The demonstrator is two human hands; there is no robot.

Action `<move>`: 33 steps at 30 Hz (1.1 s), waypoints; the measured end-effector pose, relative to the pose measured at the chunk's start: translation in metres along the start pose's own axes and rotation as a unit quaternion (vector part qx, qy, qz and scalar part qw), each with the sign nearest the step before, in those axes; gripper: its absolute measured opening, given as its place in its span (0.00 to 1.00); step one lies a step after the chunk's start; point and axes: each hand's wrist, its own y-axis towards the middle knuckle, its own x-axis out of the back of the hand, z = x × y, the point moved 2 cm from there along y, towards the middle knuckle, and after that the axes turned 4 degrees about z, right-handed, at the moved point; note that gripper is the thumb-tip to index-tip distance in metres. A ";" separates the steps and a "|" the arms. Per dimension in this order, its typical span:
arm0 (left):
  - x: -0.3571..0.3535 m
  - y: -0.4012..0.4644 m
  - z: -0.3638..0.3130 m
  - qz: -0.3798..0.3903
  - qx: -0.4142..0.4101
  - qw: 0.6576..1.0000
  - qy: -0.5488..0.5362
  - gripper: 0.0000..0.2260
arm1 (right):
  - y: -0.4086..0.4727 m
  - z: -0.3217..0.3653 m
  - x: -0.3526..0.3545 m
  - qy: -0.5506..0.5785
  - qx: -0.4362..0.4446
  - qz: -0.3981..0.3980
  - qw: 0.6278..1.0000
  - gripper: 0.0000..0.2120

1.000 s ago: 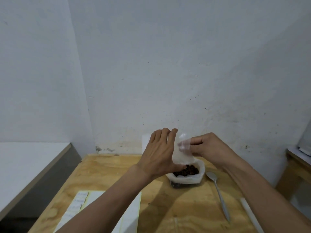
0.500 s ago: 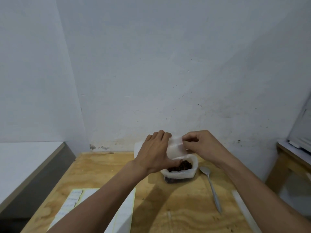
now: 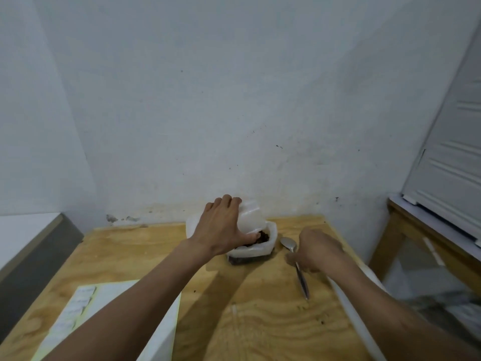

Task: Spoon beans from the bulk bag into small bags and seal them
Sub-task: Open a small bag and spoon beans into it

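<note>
Thin, translucent plastic is the weak point here: the small bag [image 3: 251, 217] is limp and is held up only by the left hand [image 3: 221, 227], whose fingers and thumb curl round it just above the bulk bag [image 3: 256, 247] of dark beans [image 3: 263, 236], so its mouth could collapse and beans might scatter onto the plywood worktop [image 3: 260, 321] when a spoonful arrives. The right hand [image 3: 318, 251] is down over the handle of the metal spoon [image 3: 296, 261], which lies just beside the bulk bag; motion blur hides whether this grip has closed on the handle. A hurried pickup could skid the spoon away or knock the bulk bag over.
</note>
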 end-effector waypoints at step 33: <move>0.007 -0.027 0.062 0.053 0.075 0.995 -0.028 0.43 | 0.010 0.022 0.033 0.227 0.086 -0.209 0.947 0.24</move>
